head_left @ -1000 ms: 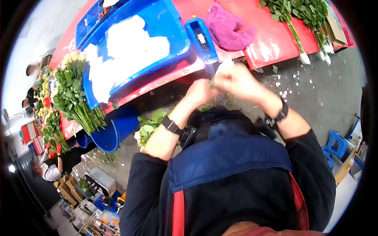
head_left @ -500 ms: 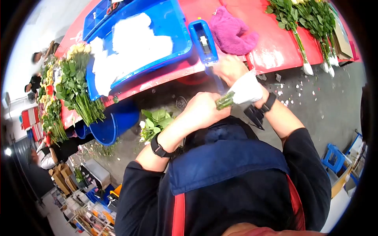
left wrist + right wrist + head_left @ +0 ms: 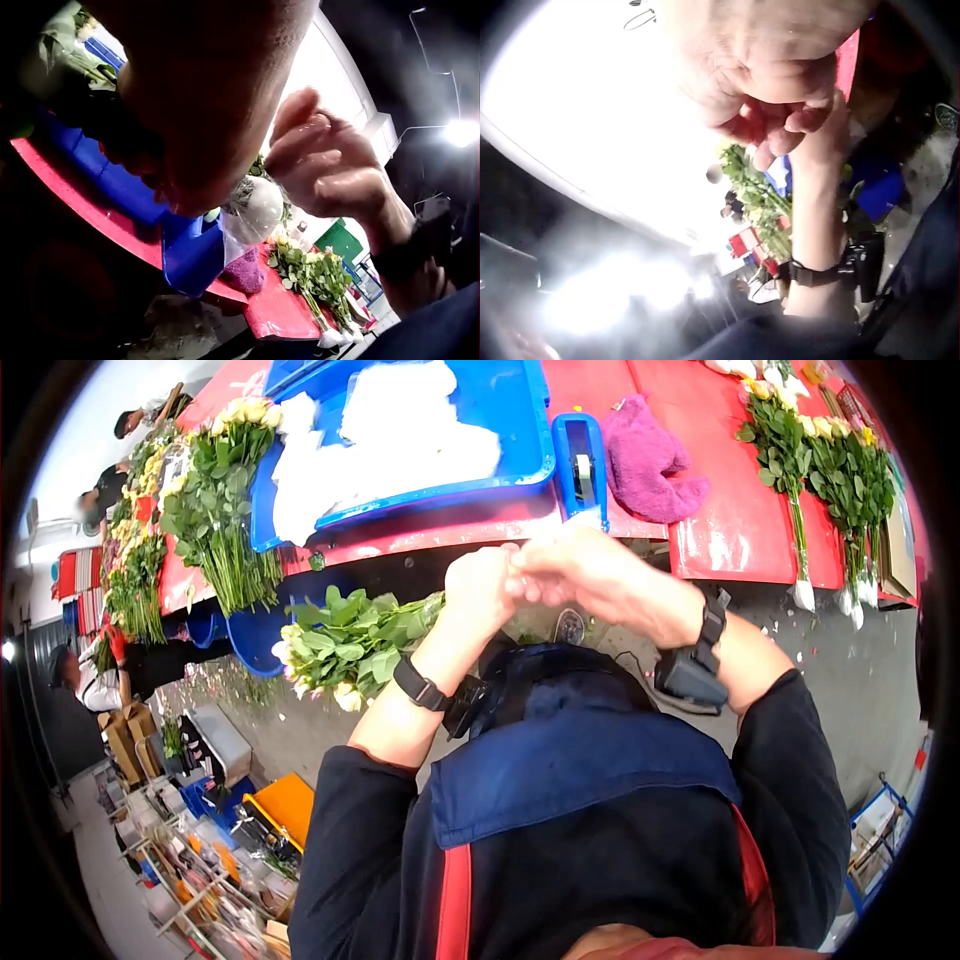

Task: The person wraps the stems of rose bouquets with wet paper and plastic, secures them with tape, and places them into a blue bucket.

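My left hand (image 3: 478,588) grips the stems of a bunch of pale roses (image 3: 350,645), whose leafy heads stick out to the left under the forearm. In the left wrist view, a white wrap with clear plastic (image 3: 262,210) covers the stem ends, just past the left fist. My right hand (image 3: 605,575) is close beside the left, its fingers overlapping it in the head view. Those fingers are loosely curled in the right wrist view, with nothing visible between them. A blue tape dispenser (image 3: 580,465) stands on the red table (image 3: 735,510) just beyond the hands.
A blue tray (image 3: 520,460) with white material (image 3: 420,440) sits left of the dispenser, and a purple cloth (image 3: 650,465) on its right. Rose bunches (image 3: 850,495) with white-wrapped ends lie at the right; more bunches (image 3: 225,510) lie left, above a blue bucket (image 3: 255,645).
Half a second ago the white-wrapped stem end showed by the right wrist; now the bunch points left, its heads further out. The right hand has come back against the left. The view has shifted.
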Action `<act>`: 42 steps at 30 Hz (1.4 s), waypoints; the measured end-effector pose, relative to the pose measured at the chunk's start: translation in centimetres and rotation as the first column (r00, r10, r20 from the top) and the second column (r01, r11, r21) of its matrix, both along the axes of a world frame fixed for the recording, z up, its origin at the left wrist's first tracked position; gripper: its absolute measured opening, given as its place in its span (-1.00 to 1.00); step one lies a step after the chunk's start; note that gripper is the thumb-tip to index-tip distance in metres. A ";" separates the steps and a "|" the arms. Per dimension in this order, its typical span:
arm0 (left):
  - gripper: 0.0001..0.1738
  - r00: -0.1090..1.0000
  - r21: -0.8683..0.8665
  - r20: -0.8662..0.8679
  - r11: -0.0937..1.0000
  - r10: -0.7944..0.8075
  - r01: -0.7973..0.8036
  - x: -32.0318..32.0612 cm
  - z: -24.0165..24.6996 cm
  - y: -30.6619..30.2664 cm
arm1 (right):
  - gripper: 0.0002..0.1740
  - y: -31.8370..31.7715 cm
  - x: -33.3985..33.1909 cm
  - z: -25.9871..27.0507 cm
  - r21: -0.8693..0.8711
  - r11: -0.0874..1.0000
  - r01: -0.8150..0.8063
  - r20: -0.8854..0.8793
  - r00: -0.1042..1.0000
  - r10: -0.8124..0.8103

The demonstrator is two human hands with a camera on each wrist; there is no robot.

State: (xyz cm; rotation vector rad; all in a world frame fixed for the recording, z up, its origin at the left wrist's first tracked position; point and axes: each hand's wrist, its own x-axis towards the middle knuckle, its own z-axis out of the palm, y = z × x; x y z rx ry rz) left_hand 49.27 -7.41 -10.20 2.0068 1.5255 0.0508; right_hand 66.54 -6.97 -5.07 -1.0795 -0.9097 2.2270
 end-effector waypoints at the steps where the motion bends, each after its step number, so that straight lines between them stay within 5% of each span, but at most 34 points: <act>1: -0.81 0.999 0.109 -0.051 0.994 -0.009 0.015 -0.1 0.1 -0.8 | -0.84 1.0 -0.3 -0.5 -0.127 0.992 0.010 -0.088 0.996 -0.022; 3: -0.81 0.987 0.320 -0.162 0.945 -0.018 0.070 0.0 0.3 -1.8 | -0.81 3.2 -0.6 1.3 -0.141 0.986 -0.084 -0.044 0.996 0.079; 4: -0.77 0.953 0.041 -0.287 0.992 -0.101 0.118 0.4 3.4 -1.8 | -0.79 4.4 -0.4 2.0 -0.032 0.986 -0.164 0.070 0.984 0.166; 6: -0.75 0.971 -0.038 -0.191 0.989 -0.146 0.141 0.1 5.1 -1.9 | -0.58 7.3 0.3 1.0 0.159 0.886 -0.435 0.327 0.870 0.368; 7: -0.74 0.977 -0.072 -0.141 0.986 -0.162 0.153 -0.4 5.3 -2.0 | -0.58 7.5 0.4 1.0 0.215 0.846 -0.487 0.403 0.834 0.378; 9: -0.74 0.994 -0.171 -0.044 0.981 -0.102 0.093 -1.2 5.8 -1.6 | -0.61 7.6 1.8 -3.9 0.614 0.624 -0.483 0.393 0.873 0.290; 10: -0.74 0.999 -0.244 0.004 0.968 -0.051 0.051 -1.4 6.6 -1.4 | -0.56 8.0 2.5 -4.7 0.496 0.580 -0.646 0.438 0.763 0.475; 11: -0.74 0.999 -0.319 0.048 0.948 0.002 0.014 -1.6 7.2 -1.2 | -0.65 7.0 2.9 -5.1 0.305 0.701 -0.645 0.316 0.763 0.564; 13: -0.73 0.989 -0.359 0.106 0.931 0.105 -0.060 -1.9 7.7 -1.1 | -0.69 4.1 3.3 -8.6 0.651 0.630 -0.425 0.288 0.905 0.313; 15: -0.71 0.984 -0.322 0.077 0.938 0.158 -0.126 -1.8 7.5 -0.8 | -0.69 0.7 2.2 -9.8 0.741 0.657 -0.140 0.202 0.979 -0.019; 16: -0.68 0.986 -0.262 0.020 0.953 0.166 -0.155 -1.8 6.9 -0.6 | -0.74 -1.6 1.2 -8.2 0.588 0.806 0.064 0.088 0.986 -0.143; 17: -0.65 0.984 -0.193 -0.034 0.965 0.174 -0.177 -1.5 6.5 -0.1 | -0.80 -2.4 1.1 -8.1 0.424 0.901 -0.095 0.276 0.961 -0.029; 19: -0.72 0.955 0.063 -0.278 0.994 0.107 -0.093 -0.1 5.9 0.3 | -0.81 -3.3 0.9 -3.6 0.298 0.953 -0.062 0.200 0.980 0.001; 21: -0.77 0.912 0.145 -0.410 0.985 -0.024 0.091 2.0 4.3 0.4 | -0.79 -2.8 1.1 -2.7 0.172 0.980 0.098 0.106 0.987 -0.117; 22: -0.82 0.929 0.251 -0.356 0.948 -0.098 0.196 2.8 3.9 0.7 | -0.74 -2.6 2.2 -2.6 0.140 0.988 0.065 0.094 0.992 -0.078; 23: -0.74 0.907 0.245 -0.382 0.927 -0.176 0.283 3.7 3.3 1.7 | -0.72 -2.9 3.2 -0.5 0.317 0.944 0.093 0.192 0.968 -0.160; 24: -0.75 0.909 0.255 -0.362 0.917 -0.205 0.308 5.3 3.6 2.4 | -0.68 -3.2 4.7 -0.5 0.742 0.669 0.038 0.312 0.864 -0.396; 25: -0.75 0.910 0.264 -0.342 0.905 -0.235 0.333 7.1 3.9 2.8 | -0.62 -3.5 6.3 -0.4 0.950 0.261 -0.171 0.303 0.713 -0.633; 26: -0.79 0.876 0.293 -0.363 0.854 -0.317 0.430 8.9 4.4 3.0 | -0.49 -3.9 8.1 0.3 0.889 0.174 -0.424 0.414 0.579 -0.702; 27: -0.83 0.809 0.287 -0.405 0.781 -0.425 0.554 11.0 5.2 3.0 | -0.60 -4.4 9.3 0.1 0.831 0.210 -0.515 0.477 0.464 -0.746; 29: -0.88 0.719 0.231 -0.319 0.685 -0.618 0.691 15.8 6.2 2.6 | -0.77 -4.7 12.0 -1.4 0.655 0.542 -0.526 0.748 0.354 -0.561; 31: -0.85 0.675 0.274 -0.368 0.619 -0.640 0.736 21.0 6.5 2.3 | -0.88 -5.5 16.0 -3.1 0.725 0.645 -0.240 0.682 0.376 -0.627; 32: -0.82 0.655 0.467 -0.332 0.485 -0.679 0.740 22.8 7.4 2.7 | -0.87 -5.7 18.0 -3.5 0.812 0.542 -0.215 0.582 0.252 -0.773; 33: -0.77 0.625 0.636 -0.305 0.335 -0.719 0.695 24.1 8.6 3.2 | -0.90 -5.9 20.0 -3.2 0.797 0.578 -0.178 0.598 0.090 -0.797; 34: -0.74 0.621 0.704 -0.232 0.311 -0.749 0.639 24.6 9.4 3.4 | -0.91 -6.0 22.5 -4.0 0.849 0.505 -0.154 0.508 -0.027 -0.861; 37: -0.65 0.607 0.802 -0.072 0.315 -0.791 0.507 24.3 10.3 4.1 | -0.86 -5.9 31.1 -6.7 0.785 0.615 -0.073 0.543 -0.396 -0.740; 38: -0.63 0.615 0.783 -0.061 0.345 -0.786 0.518 22.7 9.6 4.4 | -0.79 -6.2 34.1 -8.1 0.798 0.600 -0.059 0.524 -0.423 -0.739; 40: -0.58 0.652 0.726 -0.016 0.440 -0.758 0.529 18.3 7.9 5.2 | -0.61 -5.8 38.2 -8.6 0.673 0.733 0.096 0.669 -0.500 -0.549; 42: -0.60 0.746 0.670 0.036 0.570 -0.665 0.476 13.2 5.6 6.4 | -0.65 -6.7 45.0 -12.9 0.660 0.751 0.015 0.670 -0.463 -0.580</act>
